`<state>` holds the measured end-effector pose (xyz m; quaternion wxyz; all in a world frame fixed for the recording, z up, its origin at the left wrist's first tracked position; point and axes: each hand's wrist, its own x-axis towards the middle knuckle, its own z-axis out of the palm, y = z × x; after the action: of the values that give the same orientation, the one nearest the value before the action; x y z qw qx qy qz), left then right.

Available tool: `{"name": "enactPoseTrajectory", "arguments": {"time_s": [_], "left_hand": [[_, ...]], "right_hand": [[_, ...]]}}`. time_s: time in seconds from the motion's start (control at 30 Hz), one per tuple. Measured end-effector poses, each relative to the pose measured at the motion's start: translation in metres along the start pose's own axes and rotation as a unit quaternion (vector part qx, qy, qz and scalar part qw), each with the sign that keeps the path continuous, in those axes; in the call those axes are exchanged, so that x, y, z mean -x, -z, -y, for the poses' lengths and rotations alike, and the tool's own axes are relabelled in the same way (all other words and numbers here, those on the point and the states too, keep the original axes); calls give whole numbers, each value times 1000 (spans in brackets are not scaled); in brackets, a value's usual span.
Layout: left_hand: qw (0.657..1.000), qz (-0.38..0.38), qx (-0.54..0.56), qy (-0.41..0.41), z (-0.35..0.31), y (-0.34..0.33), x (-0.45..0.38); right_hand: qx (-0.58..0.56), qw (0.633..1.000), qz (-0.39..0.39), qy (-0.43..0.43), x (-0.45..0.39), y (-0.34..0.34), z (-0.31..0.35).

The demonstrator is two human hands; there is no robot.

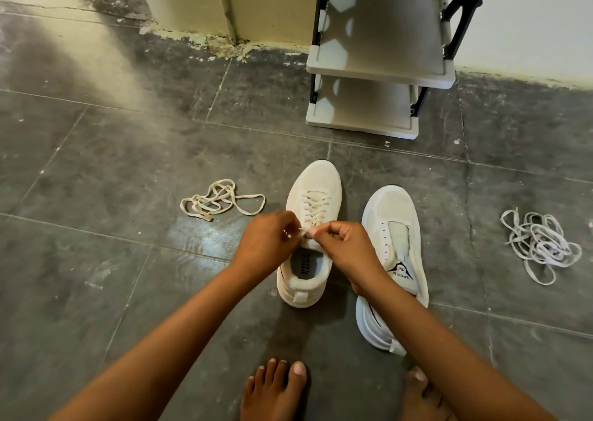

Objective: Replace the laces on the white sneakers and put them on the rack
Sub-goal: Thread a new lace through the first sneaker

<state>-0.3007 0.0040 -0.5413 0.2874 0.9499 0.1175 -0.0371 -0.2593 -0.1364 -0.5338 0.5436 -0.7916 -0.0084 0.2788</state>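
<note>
On the grey tiled floor (96, 164), a loose cream flat lace (221, 201) is lying at the left. Beside it, the laced white mesh sneaker (313, 189) is being worked on: its lace ends are being pinched by the left hand (266, 241) and right hand (348, 244), close together, apparently for knotting. The lace-less white sneaker (396, 225) is waiting alongside. A tangled pale lace pile (542, 244) is lying at the right, the white rack (378, 64) beyond.
</note>
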Motion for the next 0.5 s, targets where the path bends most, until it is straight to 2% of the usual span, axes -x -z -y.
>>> {"name": "enactPoseTrajectory", "arguments": {"time_s": [0.1,0.17,0.33,0.4,0.5], "left_hand": [[998,-15,39,41,4,-4,-2],[989,-12,104,102,9,-6,-4],[910,22,352,216,13,-5,-6],[887,31,401,227,13,-2,-4],[881,33,412,229,16,-3,-5]], "right_hand": [[17,999,-36,24,1,-5,-6],[46,996,-66,47,2,-10,-10],[154,976,-110,108,-1,-27,-18],[185,968,-119,122,-3,-34,-24],[180,961,-154,143,-3,-38,-29]]}}
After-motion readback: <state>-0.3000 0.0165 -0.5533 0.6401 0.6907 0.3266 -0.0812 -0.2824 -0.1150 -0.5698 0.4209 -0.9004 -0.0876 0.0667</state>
